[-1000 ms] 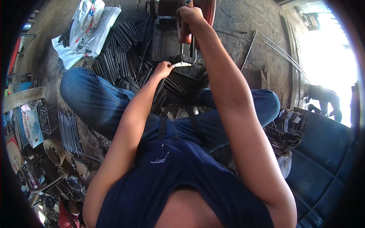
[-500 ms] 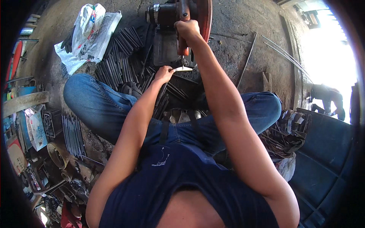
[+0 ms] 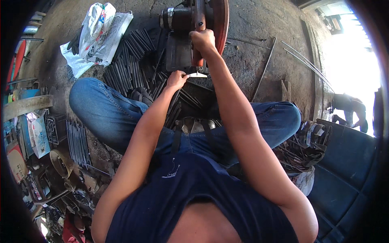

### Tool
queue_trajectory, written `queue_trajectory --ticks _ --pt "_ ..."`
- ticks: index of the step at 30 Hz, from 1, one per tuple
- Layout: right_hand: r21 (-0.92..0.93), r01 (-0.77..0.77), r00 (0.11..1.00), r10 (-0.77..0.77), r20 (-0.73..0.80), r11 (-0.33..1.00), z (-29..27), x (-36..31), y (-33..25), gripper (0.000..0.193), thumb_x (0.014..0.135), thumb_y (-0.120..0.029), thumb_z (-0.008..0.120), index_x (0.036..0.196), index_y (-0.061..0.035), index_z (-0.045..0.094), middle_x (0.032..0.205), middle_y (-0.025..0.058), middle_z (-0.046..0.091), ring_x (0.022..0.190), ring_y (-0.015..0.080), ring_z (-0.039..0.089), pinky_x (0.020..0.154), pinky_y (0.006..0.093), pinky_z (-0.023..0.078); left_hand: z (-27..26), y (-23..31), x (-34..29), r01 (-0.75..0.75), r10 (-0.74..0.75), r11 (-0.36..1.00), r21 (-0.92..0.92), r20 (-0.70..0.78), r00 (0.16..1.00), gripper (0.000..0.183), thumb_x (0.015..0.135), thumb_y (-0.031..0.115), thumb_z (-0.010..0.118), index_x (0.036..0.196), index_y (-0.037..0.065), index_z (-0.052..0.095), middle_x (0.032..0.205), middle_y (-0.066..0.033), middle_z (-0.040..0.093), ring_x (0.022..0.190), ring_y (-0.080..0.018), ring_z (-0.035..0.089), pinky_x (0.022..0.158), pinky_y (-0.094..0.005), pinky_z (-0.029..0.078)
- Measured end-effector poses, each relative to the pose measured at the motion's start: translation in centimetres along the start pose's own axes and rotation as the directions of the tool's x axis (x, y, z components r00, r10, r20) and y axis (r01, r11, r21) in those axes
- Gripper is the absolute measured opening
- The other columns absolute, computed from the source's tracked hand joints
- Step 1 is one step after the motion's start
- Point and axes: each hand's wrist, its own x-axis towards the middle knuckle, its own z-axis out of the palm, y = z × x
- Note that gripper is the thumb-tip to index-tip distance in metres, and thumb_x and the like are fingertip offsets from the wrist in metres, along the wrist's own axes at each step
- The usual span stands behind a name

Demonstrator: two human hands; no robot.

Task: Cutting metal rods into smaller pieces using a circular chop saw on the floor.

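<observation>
My right hand (image 3: 203, 39) is wrapped round the reddish handle (image 3: 197, 58) of a cut-off saw, whose dark motor (image 3: 174, 19) sits to the left and whose red round guard (image 3: 221, 28) is on the right. My left hand (image 3: 177, 79) pinches the left end of a pale, flat, tapering piece (image 3: 197, 75) just below the near end of the handle. What that piece is, and whether it is fixed to the saw, I cannot tell. The saw's base (image 3: 177, 54) rests on the ground between my bent knees and the motor.
Many dark cut rods (image 3: 125, 69) lie heaped left of the saw. Beyond them is a white plastic bag (image 3: 94, 36). Long thin rods (image 3: 306, 62) lie on the ground at right. Another bundle of rods (image 3: 79, 143) and cluttered tools are at left; a blue panel (image 3: 344, 174) stands at right.
My right hand and the saw handle have come down a little toward me. My left hand stays on the pale piece in nearly the same place.
</observation>
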Motion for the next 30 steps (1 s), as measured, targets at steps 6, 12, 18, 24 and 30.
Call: queue_trajectory --ticks 6,12,18,24,30 --pt "0.052 -0.017 0.999 0.015 0.032 0.999 -0.1 -0.9 0.3 0.037 0.069 -0.021 0.065 0.086 0.0127 0.066 0.083 0.0279 0.069 0.085 0.0359 0.071 0.077 0.0402 0.055 -0.2 0.4 -0.3 0.018 -0.018 1.000 -0.003 0.011 1.000 0.026 0.089 0.030 0.066 0.099 0.008 0.074 0.081 -0.0101 0.072 0.079 -0.0247 0.070 0.075 -0.0378 0.053" --pt "-0.046 0.037 0.999 -0.039 -0.033 0.998 0.4 -1.2 1.1 0.027 0.073 -0.021 0.070 0.080 0.0048 0.067 0.072 0.0138 0.068 0.066 0.0216 0.069 0.062 0.0362 0.055 -0.7 0.8 -0.5 0.018 -0.015 0.999 -0.046 0.060 0.998 0.024 0.089 0.027 0.065 0.095 0.005 0.073 0.081 -0.0113 0.072 0.080 -0.0257 0.070 0.076 -0.0386 0.052" --pt "-0.011 0.024 1.000 -0.024 -0.015 1.000 0.7 -1.2 2.1 0.028 0.072 -0.022 0.070 0.080 0.0045 0.068 0.070 0.0135 0.068 0.065 0.0226 0.069 0.061 0.0364 0.055 -0.3 0.3 -0.4 -0.012 0.014 0.999 -0.041 0.055 0.998 0.023 0.089 0.025 0.064 0.091 0.004 0.073 0.079 -0.0127 0.071 0.079 -0.0274 0.069 0.076 -0.0387 0.051" --pt "-0.076 0.075 0.995 -0.080 -0.062 0.994 1.4 -0.5 3.0 0.027 0.072 -0.023 0.069 0.079 0.0036 0.068 0.069 0.0131 0.068 0.065 0.0227 0.069 0.061 0.0364 0.055 -0.4 0.3 -0.4 0.004 0.000 0.998 -0.061 0.077 0.997 0.023 0.089 0.025 0.064 0.090 0.004 0.073 0.076 -0.0124 0.070 0.075 -0.0265 0.069 0.073 -0.0381 0.051" --pt "-0.017 0.057 0.998 -0.057 -0.031 0.998 1.0 -1.1 2.8 0.033 0.070 -0.023 0.066 0.080 0.0086 0.067 0.076 0.0240 0.068 0.078 0.0335 0.070 0.072 0.0406 0.055 -0.2 0.1 -0.4 0.038 -0.031 0.994 -0.105 0.063 0.998 0.025 0.090 0.026 0.064 0.091 0.002 0.072 0.077 -0.0137 0.070 0.075 -0.0263 0.069 0.073 -0.0379 0.051"
